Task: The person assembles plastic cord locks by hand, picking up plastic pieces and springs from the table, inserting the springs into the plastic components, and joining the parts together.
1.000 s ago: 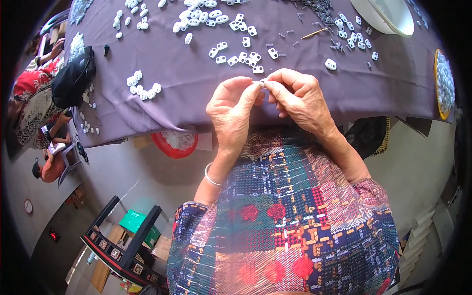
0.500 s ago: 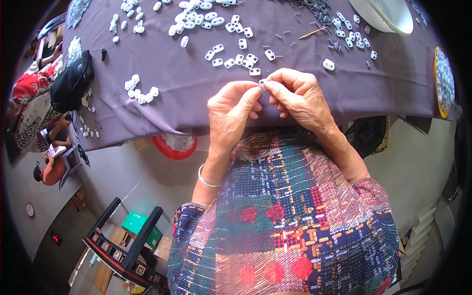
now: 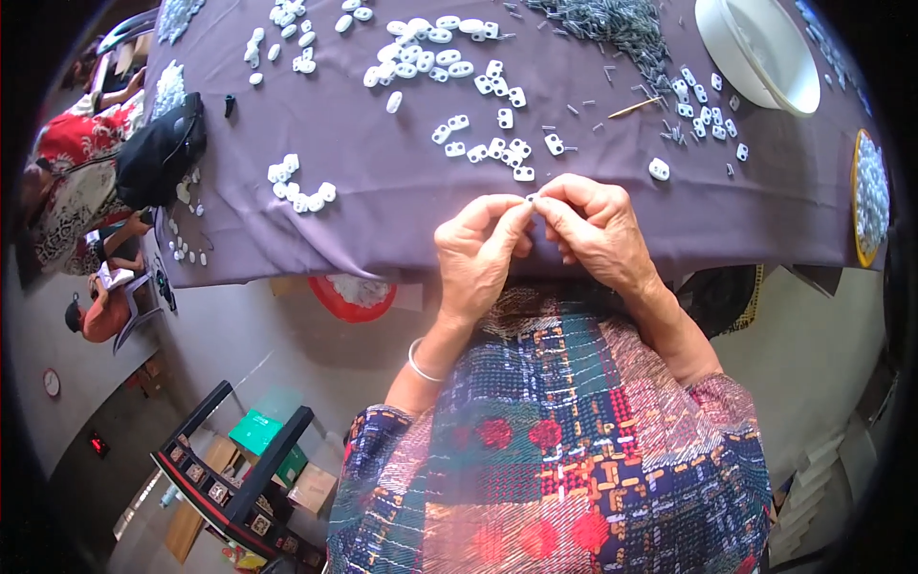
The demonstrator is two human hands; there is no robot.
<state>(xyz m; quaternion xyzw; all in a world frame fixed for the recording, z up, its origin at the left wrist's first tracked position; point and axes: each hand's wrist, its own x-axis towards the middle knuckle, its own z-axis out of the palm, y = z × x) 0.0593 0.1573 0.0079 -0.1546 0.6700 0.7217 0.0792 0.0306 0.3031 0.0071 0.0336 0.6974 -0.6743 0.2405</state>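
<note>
Purple cloth drapes our table, with a white basin standing on it and a pale floor below. Nearer us than the basin, and to its left, our left hand and right hand come together at the fingertips, thumbs and forefingers pinching one small white piece between them; our fingers hide so much of it that we cannot tell its full shape. Just left of the basin lie a loose group of white two-holed pieces and a dark heap of small springs, with a thin wooden stick on the near side of both. Farther left of the basin we have more white oval pieces, and farther still, a curved row of white pieces. Well apart on the basin's left, a black bag rests beside a person in red patterned clothing. To its right and nearer us sits a yellow-rimmed tray full of pale pieces.
</note>
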